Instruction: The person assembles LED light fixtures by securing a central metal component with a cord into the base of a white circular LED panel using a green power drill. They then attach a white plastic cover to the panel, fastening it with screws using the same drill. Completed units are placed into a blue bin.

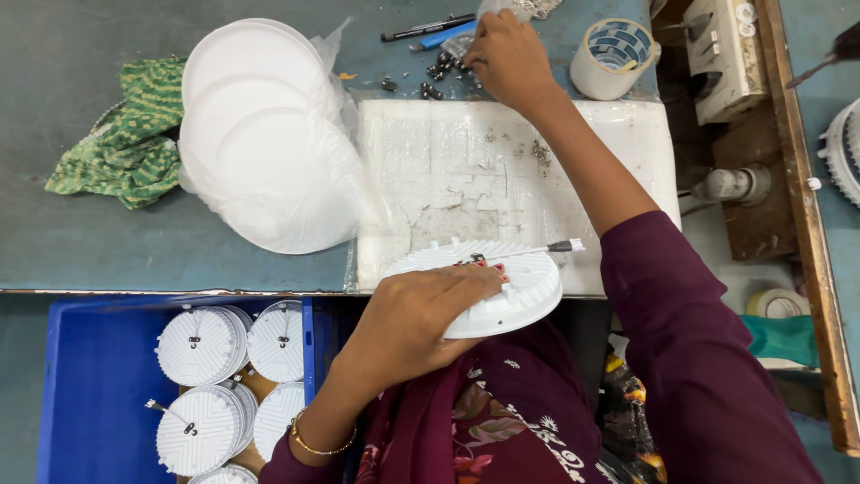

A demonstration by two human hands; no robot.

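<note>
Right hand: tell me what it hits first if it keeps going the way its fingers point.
The right hand points up-left across the table; its fingertips are already at the small dark screws. Beyond them lie the black pen and blue pen, probably next.

Right hand (506,56) fingertips buried among small dark screws (436,76), grip unclear. Round white ribbed plastic housing (502,291) half covered by left hand (421,318). Far-right white disc stack (842,148) cut off.
</note>
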